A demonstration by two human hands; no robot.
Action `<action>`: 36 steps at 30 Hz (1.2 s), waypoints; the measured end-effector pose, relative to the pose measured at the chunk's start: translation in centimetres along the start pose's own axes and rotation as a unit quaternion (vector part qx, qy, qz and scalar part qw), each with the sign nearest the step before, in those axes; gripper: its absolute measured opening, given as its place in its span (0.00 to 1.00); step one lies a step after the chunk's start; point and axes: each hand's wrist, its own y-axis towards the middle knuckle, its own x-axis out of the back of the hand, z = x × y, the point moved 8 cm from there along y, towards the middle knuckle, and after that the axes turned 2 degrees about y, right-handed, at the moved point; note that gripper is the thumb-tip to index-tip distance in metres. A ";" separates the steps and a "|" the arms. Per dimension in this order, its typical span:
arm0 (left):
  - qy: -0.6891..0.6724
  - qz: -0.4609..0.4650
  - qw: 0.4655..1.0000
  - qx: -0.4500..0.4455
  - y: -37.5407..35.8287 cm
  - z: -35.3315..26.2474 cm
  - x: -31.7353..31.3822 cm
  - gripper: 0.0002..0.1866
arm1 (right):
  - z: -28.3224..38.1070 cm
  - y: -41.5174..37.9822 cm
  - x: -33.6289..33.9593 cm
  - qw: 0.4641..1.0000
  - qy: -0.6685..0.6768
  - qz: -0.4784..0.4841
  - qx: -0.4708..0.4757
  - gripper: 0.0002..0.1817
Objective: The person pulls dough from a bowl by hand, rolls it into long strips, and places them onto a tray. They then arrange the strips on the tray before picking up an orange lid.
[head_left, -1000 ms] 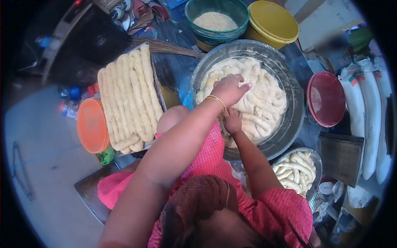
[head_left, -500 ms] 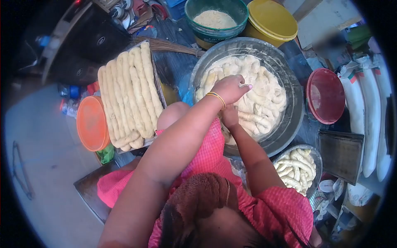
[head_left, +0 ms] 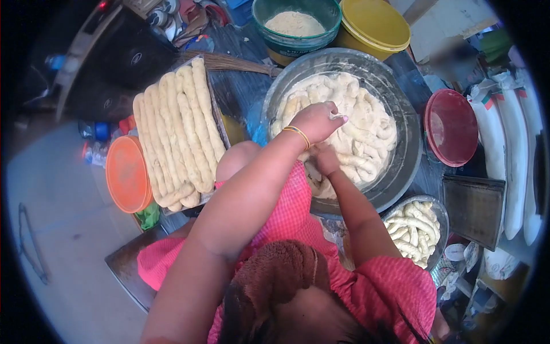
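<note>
A large dark basin (head_left: 409, 146) holds floured, pale dough (head_left: 366, 123), with thick strands and lumps heaped together. Over its middle, my left hand (head_left: 318, 123), with gold bangles at the wrist, is closed, a whitish bit of dough pinched between thumb and fingers. Just below it, my right hand (head_left: 326, 159) is curled down at the near side of the dough. Its fingertips are hidden, so what they grip does not show. Beside the hands, a dark patch of the basin's bottom shows through the flour.
Long dough ropes (head_left: 172, 123) lie side by side on a tray at left. A smaller bowl (head_left: 442, 221) of dough strips stands at lower right. Around the basin are a green bucket (head_left: 329, 34) with flour, a yellow bucket (head_left: 375, 26), a red bucket (head_left: 458, 129) and an orange lid (head_left: 126, 175).
My right hand has shifted slightly to the right and up, showing more of the basin's bottom beside it. The left hand stays nearly in place, still pinched. The view has tilted a little.
</note>
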 end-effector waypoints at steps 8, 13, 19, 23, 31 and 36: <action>0.001 0.008 1.000 -0.002 -0.2 -0.2 0.0 0.26 | 0.7 -1.5 2.8 0.987 -0.043 -0.037 -0.149 0.12; -0.010 0.018 1.000 -0.016 -0.2 -0.3 -0.2 0.25 | -2.8 -5.0 6.4 0.985 0.051 -0.109 -0.123 0.27; 0.011 0.026 0.999 -0.019 -0.2 -0.8 -0.7 0.24 | -5.7 -8.0 7.4 0.984 -0.044 -0.006 -0.172 0.27; 0.021 0.043 0.999 -0.024 -0.2 -1.0 -1.1 0.24 | -5.9 -6.2 6.4 0.956 0.228 0.070 -0.169 0.27; 0.025 0.056 0.998 -0.024 -0.2 -0.9 -1.3 0.24 | -7.4 -5.9 6.8 0.954 0.162 -0.148 -0.205 0.25; 0.017 0.080 0.996 -0.020 -0.3 -1.0 -1.8 0.25 | 2.0 -7.2 4.5 0.995 -0.007 -0.087 -0.051 0.32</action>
